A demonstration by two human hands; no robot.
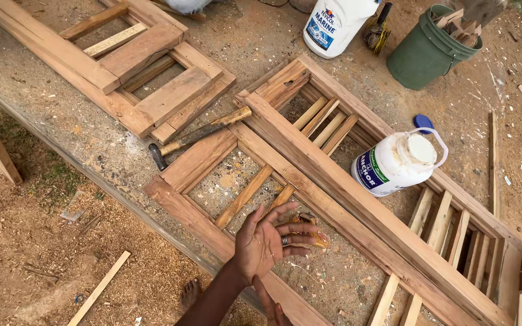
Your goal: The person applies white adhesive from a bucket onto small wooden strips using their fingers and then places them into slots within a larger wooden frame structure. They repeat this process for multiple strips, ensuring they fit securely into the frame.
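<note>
Left hand is raised palm-up, fingers spread wide and released, a ring on one finger, gripping nothing. It hovers over the near end of the long wooden frame, just in front of a small orange-brown object lying on the sandy ground inside the frame; can't tell what that object is. Right hand barely shows at the bottom edge, only fingertips below the left forearm; can't tell whether it is clenched or loose.

The frame lies flat on the ground, running diagonally from bottom left toward the right edge, with thin slats set across its openings. A white glue jug lies on its side on the frame's rail, its blue cap off and just beside it. A hammer rests between this frame and a second frame at top left. A white bucket and a green bucket with wood scraps stand at the top. A bare foot shows near the bottom, sawdust around.
</note>
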